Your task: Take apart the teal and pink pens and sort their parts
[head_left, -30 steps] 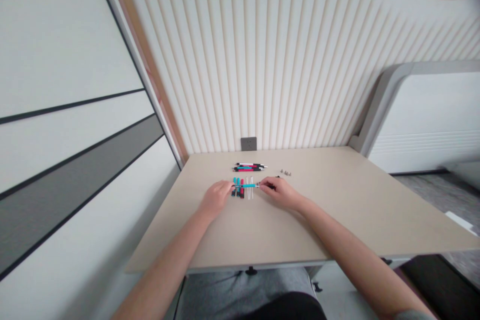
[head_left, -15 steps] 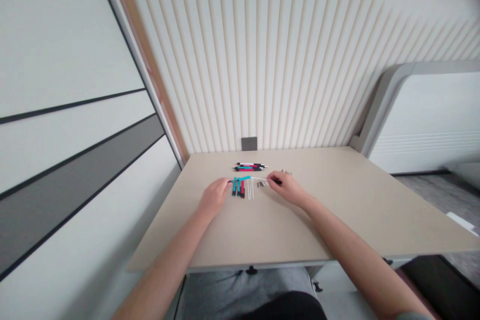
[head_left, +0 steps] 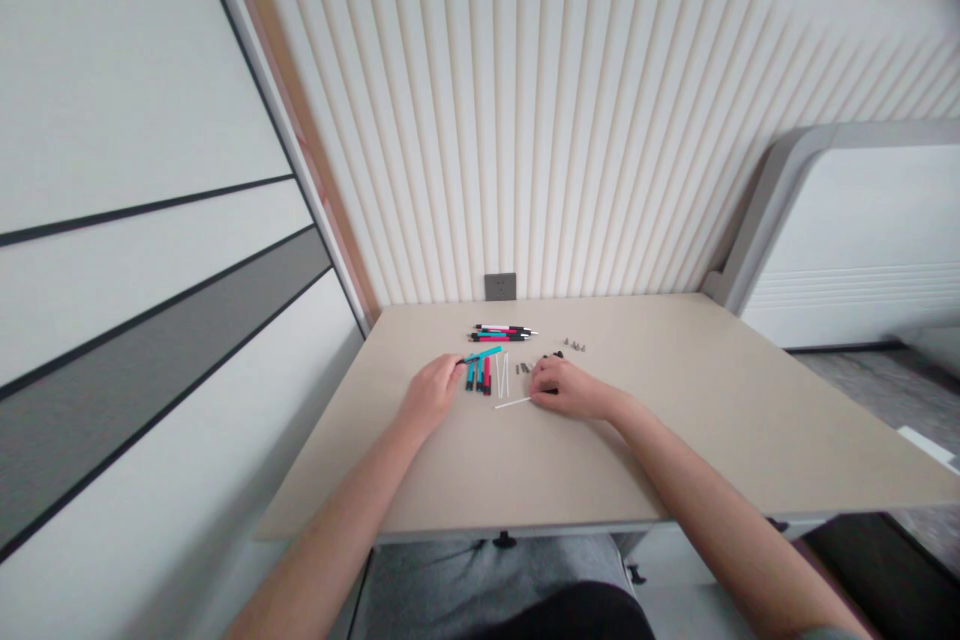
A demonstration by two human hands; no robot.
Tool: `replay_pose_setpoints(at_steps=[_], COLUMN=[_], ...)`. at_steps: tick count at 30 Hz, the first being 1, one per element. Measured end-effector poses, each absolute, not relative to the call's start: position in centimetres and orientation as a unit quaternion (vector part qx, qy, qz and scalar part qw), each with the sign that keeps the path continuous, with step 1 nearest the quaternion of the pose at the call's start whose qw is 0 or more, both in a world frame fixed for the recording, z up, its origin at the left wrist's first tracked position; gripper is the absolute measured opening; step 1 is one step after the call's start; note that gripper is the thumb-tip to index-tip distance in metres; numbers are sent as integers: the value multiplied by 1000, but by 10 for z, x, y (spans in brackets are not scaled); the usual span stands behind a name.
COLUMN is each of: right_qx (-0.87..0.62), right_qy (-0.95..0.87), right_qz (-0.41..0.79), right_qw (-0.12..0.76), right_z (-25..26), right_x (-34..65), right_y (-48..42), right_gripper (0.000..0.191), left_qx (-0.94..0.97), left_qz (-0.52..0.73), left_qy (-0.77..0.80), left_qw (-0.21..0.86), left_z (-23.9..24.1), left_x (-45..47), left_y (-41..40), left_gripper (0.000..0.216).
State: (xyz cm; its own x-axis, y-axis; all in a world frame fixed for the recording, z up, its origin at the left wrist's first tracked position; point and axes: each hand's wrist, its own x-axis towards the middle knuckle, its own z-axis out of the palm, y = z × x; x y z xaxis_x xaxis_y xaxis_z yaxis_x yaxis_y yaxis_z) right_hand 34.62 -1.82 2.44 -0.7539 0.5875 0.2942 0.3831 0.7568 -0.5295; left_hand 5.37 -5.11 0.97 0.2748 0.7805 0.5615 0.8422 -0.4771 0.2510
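Observation:
My left hand (head_left: pixel 433 388) is closed around the black end of a blue pen barrel (head_left: pixel 487 353), which points to the right above the table. My right hand (head_left: pixel 564 388) is low over the tabletop, its fingers closed at the right end of a thin white pen refill (head_left: pixel 512 403). Black pieces (head_left: pixel 558 355) show just beyond that hand, and something dark is partly hidden under its fingers. Between the hands lie blue barrels (head_left: pixel 479 375), a red barrel (head_left: pixel 487 377), more white refills (head_left: pixel 500 376) and small grey metal parts (head_left: pixel 523 369).
Whole pens (head_left: pixel 501 333) lie in a group farther back on the beige table (head_left: pixel 450 480). Several small metal tips (head_left: pixel 575 345) sit at the back right. A dark socket (head_left: pixel 500 287) is on the ribbed wall behind the table.
My right hand has moved toward me, carrying the white refill away from the open end of the blue barrel. My left hand stays nearly still with the barrel.

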Motion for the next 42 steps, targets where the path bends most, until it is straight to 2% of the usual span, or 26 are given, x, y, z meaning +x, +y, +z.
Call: replay_pose_setpoints(at_steps=[5,13,18,28,36,42], right_qx=[-268,-326,-302,-249,-266,-303], right_qy=[-908,-855,-870,-889,-881,-861], right_qz=[233,273,269,311,319,302], right_qw=[223,297,281,227,227,274], right_z=[24,25,26,24,23,19], right_x=[345,338,330,323,323,325], right_y=[-19,-21,-26,-33,-31,-25], right_gripper=[11,33,25,25,32,30], left_qx=[-814,-867,-878,-873,-867,-852], left_qz=[-309,-252,-233,-289,-295,-307], left_qy=[-491,-429,-414,-389,-399,-421], left_qw=[28,32,50,52,41,49], left_z=[11,13,18,22,22,23], left_x=[55,63,66,66,66,65], left_y=[-52,-55,-60,-66,-65,-65], left_gripper=[24,20,24,35,31,25])
